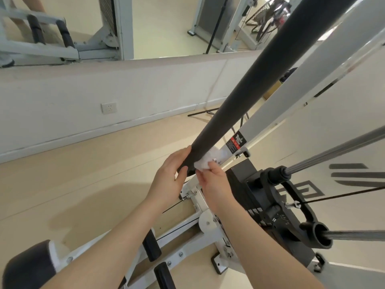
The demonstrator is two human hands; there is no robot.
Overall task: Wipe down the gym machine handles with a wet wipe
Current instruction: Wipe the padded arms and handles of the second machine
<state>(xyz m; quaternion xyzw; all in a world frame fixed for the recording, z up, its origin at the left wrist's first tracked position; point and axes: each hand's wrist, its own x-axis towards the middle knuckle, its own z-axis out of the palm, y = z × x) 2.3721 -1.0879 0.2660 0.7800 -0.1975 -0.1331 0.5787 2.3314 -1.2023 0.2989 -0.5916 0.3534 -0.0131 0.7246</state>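
Left hand curled in a grip, right hand pinching, both forearms extended forward

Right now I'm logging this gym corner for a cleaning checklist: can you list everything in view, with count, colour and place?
padded handle bar: 1, black, diagonal through the centre
wet wipe: 1, white, at the bar's lower end
weight stack: 1, black, right of the hands
guide rods: 2, chrome, right
foam rollers: 2, black, bottom centre
wall socket: 1, white, left wall
mirror: 1, top
left hand: grips the bar's end
right hand: pinches the wipe against the bar
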